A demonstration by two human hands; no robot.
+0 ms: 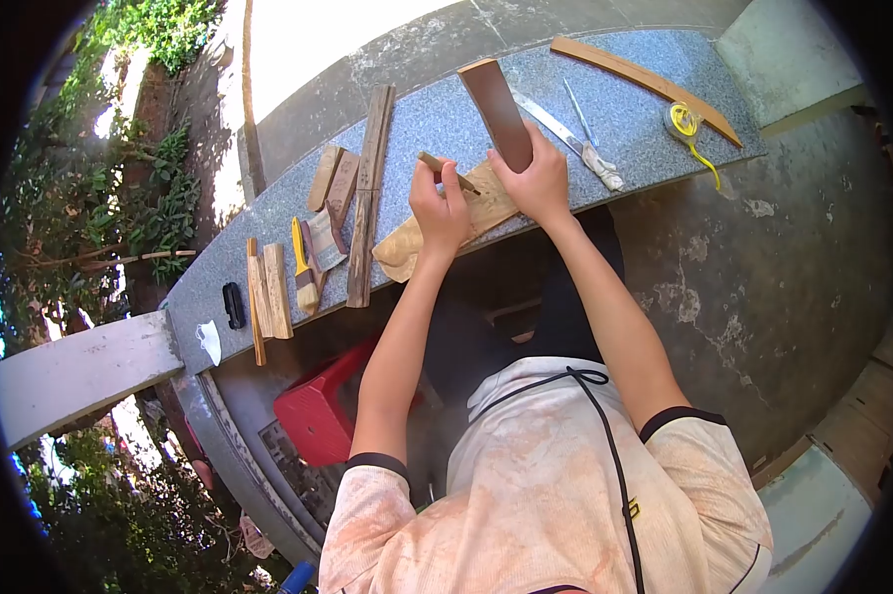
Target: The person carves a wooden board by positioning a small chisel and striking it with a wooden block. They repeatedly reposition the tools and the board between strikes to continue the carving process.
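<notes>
My left hand (441, 210) is closed around a short chisel (430, 159) with a light wooden handle. Its dark tip points down at a pale carved piece of wood (403, 247), which lies along the near edge of the stone bench. My right hand (540, 182) grips the lower end of a brown rectangular wooden block (496, 111), held up just right of the chisel. Part of the carved wood is hidden behind my hands.
Left of the carving lie long wooden strips (369, 188), short wood pieces (276, 292) and brushes (303, 267). To the right are a metal ruler (545, 121), a curved wooden strip (644, 79) and a yellow tape measure (682, 121). A red stool (315, 416) stands below the bench.
</notes>
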